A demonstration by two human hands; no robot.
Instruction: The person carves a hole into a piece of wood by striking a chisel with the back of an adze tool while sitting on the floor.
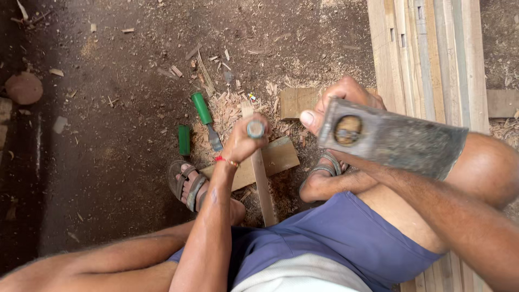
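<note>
1. Two bare hands are at work over a dirt floor (pixel 108 135) covered in wood chips (pixel 227 105).
2. The left hand (pixel 246 141) is wrapped tight around a chisel (pixel 255 128). Only the round top end of the handle shows, poking up out of the fist.
3. Right under that fist lies a thin strip (pixel 262 184) of wood. It runs back toward the person, on top of a flat board (pixel 278 157).
4. I cannot tell if the chisel tip touches the strip, because the fist hides it.
5. The right hand (pixel 338 103) grips a big flat axe head (pixel 392 140). The thumb presses on its near end, and the wide blade sticks out past the grip over the right knee.
6. The axe head is up in the air, just beside the chisel top and not touching it.
7. One foot in a sandal (pixel 186 184) rests on the end of the board, below and to the outer side of the left fist. The other sandal (pixel 324 167) sits below the right hand.
8. Another chisel with a green handle (pixel 203 108) lies on the chips, a little beyond the left fist. A short green tube (pixel 184 139) lies near it.
9. Long planks (pixel 427 54) are stacked beyond the right hand.
</note>
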